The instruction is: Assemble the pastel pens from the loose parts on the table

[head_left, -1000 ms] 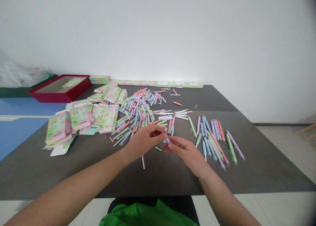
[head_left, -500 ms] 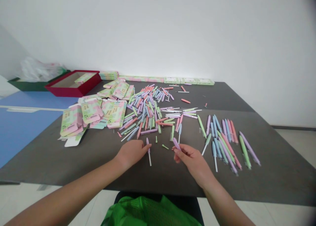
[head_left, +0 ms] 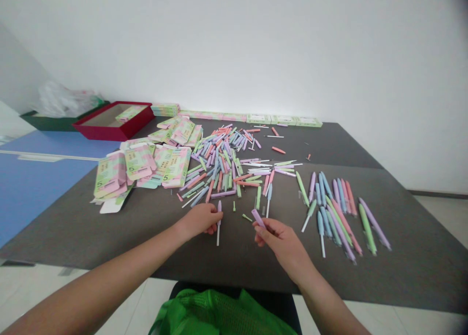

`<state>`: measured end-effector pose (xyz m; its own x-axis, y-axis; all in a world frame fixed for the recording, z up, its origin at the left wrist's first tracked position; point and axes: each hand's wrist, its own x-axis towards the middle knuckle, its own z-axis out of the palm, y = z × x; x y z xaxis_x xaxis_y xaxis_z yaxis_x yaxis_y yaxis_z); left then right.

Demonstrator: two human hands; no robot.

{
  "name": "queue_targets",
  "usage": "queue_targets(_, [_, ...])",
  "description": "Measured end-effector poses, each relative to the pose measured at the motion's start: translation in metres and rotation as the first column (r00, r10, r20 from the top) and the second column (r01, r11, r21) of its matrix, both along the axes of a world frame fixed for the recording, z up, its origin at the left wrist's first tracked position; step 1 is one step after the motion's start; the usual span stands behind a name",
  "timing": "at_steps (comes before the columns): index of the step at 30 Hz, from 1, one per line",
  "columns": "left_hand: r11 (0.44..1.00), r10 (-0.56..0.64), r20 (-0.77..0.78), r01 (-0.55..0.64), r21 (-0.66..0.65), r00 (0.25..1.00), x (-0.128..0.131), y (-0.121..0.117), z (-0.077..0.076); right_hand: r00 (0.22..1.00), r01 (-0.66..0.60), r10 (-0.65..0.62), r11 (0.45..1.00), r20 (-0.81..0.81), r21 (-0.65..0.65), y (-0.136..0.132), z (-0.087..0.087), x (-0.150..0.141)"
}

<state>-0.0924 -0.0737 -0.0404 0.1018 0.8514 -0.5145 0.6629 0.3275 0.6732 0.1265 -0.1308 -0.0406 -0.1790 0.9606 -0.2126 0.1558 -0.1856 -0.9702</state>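
Observation:
Between the thumb and fingers of my left hand (head_left: 200,221) is a purple pen tip section with a white refill (head_left: 218,233) pointing toward me. My right hand (head_left: 280,240) pinches a purple pen barrel (head_left: 258,218), its upper end tilted to the left. Two small green pen parts (head_left: 247,218) lie on the table between the hands. Beyond them spreads a heap of loose pen parts (head_left: 219,167) in purple, green, blue and coral. Right of my right hand, several pens (head_left: 341,223) lie in rough rows, some with white refills sticking out.
Printed cardboard boxes (head_left: 141,162) are piled at the left of the dark table (head_left: 175,266). A red box (head_left: 117,123) and a green tray (head_left: 51,123) with plastic bags stand at the far left. A row of small boxes (head_left: 259,118) runs along the wall.
My hands were together around a purple piece and have moved apart. The left now holds the purple tip section with its refill, the right the purple barrel. The view has shifted slightly.

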Motion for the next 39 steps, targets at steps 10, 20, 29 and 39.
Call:
queue_targets(10, [0.979, 0.19, 0.516, -0.2, -0.038, 0.835, 0.027, 0.007, 0.035, 0.998, -0.038, 0.037, 0.999, 0.058, 0.012, -0.01, -0.006, -0.003])
queue_targets(20, [0.966, 0.189, 0.6, -0.258, 0.032, 0.778, 0.053, 0.013, 0.027, 0.956, -0.016, -0.016, 0.994, 0.293, 0.107, -0.008, -0.005, -0.002])
queue_targets(29, [0.939, 0.016, 0.634, -0.23, 0.257, 0.773, 0.064, -0.006, 0.01, 0.83, -0.019, -0.188, 0.932, 0.525, 0.363, -0.001, -0.016, -0.007])
queue_targets(39, [0.952, 0.019, 0.668, -0.217, 0.215, 0.744, 0.064, -0.006, 0.022, 0.816, 0.012, -0.296, 0.867, 0.496, 0.498, -0.004, -0.02, -0.015])
